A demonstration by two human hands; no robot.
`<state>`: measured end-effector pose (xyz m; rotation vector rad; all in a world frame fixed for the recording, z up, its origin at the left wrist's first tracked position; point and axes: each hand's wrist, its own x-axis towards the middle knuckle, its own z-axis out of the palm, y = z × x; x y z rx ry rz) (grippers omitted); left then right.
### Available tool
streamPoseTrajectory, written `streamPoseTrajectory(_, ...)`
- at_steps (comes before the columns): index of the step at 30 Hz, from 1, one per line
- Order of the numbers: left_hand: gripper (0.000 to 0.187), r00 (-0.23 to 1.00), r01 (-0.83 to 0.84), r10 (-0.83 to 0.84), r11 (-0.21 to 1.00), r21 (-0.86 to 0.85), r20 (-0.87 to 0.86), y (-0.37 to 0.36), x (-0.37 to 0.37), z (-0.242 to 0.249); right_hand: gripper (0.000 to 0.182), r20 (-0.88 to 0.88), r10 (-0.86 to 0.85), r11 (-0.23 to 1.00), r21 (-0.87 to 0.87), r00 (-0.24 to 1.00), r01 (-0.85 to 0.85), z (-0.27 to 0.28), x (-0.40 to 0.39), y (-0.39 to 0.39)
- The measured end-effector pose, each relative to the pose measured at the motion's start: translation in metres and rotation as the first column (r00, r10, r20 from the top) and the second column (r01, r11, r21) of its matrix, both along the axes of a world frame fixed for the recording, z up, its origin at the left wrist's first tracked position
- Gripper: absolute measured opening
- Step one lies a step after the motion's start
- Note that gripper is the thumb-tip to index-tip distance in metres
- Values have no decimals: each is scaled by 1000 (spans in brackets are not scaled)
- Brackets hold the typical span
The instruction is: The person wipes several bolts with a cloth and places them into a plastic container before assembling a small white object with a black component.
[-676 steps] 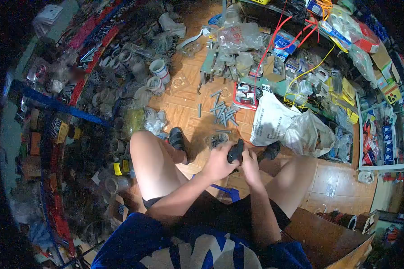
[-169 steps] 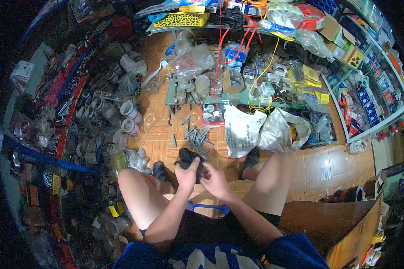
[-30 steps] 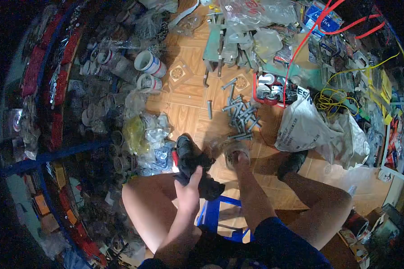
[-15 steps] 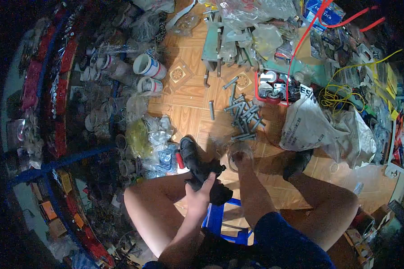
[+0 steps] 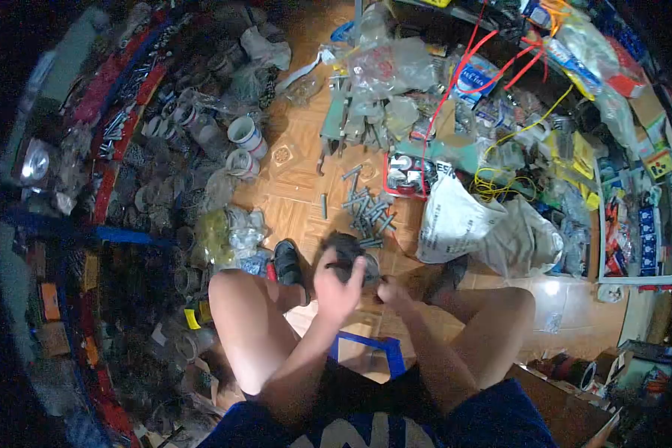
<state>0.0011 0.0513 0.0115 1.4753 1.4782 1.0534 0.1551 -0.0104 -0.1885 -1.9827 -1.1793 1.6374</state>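
My left hand (image 5: 339, 290) is closed round a crumpled black cloth (image 5: 343, 245), which bulges out beyond the fingers. To its right, my right hand (image 5: 391, 291) is low between the knees with its fingers curled in; what they hold, if anything, is hidden. A clear round container (image 5: 371, 263) stands on the floor just beyond the hands, partly covered by the cloth. Farther out lies a loose pile of grey metal bolts (image 5: 369, 209), and a single bolt (image 5: 323, 206) rests apart to its left.
A blue stool (image 5: 366, 342) is below my hands. White buckets (image 5: 246, 136) and plastic bags (image 5: 245, 233) line the left. A red-edged tray (image 5: 405, 173) and white sacks (image 5: 455, 218) stand to the right. Red straps (image 5: 455, 82) hang across the upper right.
My left hand has lifted the black cloth forward, beside the container. My right hand has drawn back from the container, its fingers now curled. The view has shifted, showing more of the right side.
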Motion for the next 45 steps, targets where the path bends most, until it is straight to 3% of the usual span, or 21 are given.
streamPoseTrajectory(1,23,990,83,-67,988,132,-122,-11,3,0,47,-2,25,1000,-2,1000,-25,79,8,5)
streamPoseTrajectory(4,36,832,501,-402,840,208,-383,-35,5,22,47,71,155,983,93,985,-161,144,29,-18)
streamPoseTrajectory(6,28,858,473,-358,831,293,-368,-36,1,15,48,148,163,948,250,975,-196,231,23,-36)
streamPoseTrajectory(8,24,895,398,-274,847,352,-351,-33,-2,28,43,179,148,946,261,973,-192,241,18,-58)
streamPoseTrajectory(12,33,799,593,-457,707,387,-390,-59,3,50,30,185,12,896,434,983,-93,211,7,-84)
streamPoseTrajectory(16,45,944,330,-309,880,343,-115,-56,3,48,28,97,-64,849,529,993,3,249,-10,-92)
streamPoseTrajectory(17,28,958,278,-217,863,423,-188,-46,4,37,27,71,-60,853,522,996,15,245,-10,-92)
streamPoseTrajectory(19,19,982,134,-116,985,-113,150,-46,2,15,26,21,-53,858,512,998,35,231,-7,-91)
streamPoseTrajectory(20,33,967,25,23,983,-180,256,-46,0,15,24,-62,-43,867,494,997,68,228,-5,-91)
streamPoseTrajectory(22,36,739,-173,361,918,-357,569,-39,-3,6,20,-226,-28,882,452,974,130,226,-1,-91)
streamPoseTrajectory(23,37,578,-165,473,866,-472,665,-38,-10,1,19,-277,-27,860,483,961,163,225,0,-92)
streamPoseTrajectory(27,45,362,397,183,857,-329,914,-71,-11,22,18,-333,-7,828,527,943,192,217,0,-94)
streamPoseTrajectory(28,52,471,431,105,839,-332,876,-83,-8,26,20,-313,-3,837,519,950,174,213,-2,-95)
streamPoseTrajectory(31,43,548,500,23,793,-349,836,-88,-8,28,15,-436,56,872,460,898,169,204,1,-94)
streamPoseTrajectory(33,38,576,577,-31,723,-379,817,-82,-15,31,19,-874,-31,970,91,486,224,197,7,-96)
streamPoseTrajectory(35,33,596,627,-97,676,-387,797,-81,-17,38,22,-971,-241,970,-241,7,40,221,8,-101)
streamPoseTrajectory(37,29,613,654,-169,656,-376,772,-83,-18,44,23,-937,-293,956,-283,192,79,216,9,-103)
streamPoseTrajectory(39,24,708,549,-207,763,-341,675,-81,-11,39,23,-850,-322,947,-280,418,159,216,5,-104)
streamPoseTrajectory(40,25,773,482,-210,807,-340,599,-79,-11,44,24,-882,-293,951,-230,368,205,208,-4,-100)
streamPoseTrajectory(43,23,876,260,-124,936,-239,466,-69,-9,43,25,-335,-45,914,366,941,174,214,-10,-89)
streamPoseTrajectory(45,27,881,329,-159,884,-333,446,-58,-21,36,16,-419,-327,820,321,847,475,221,-6,-87)
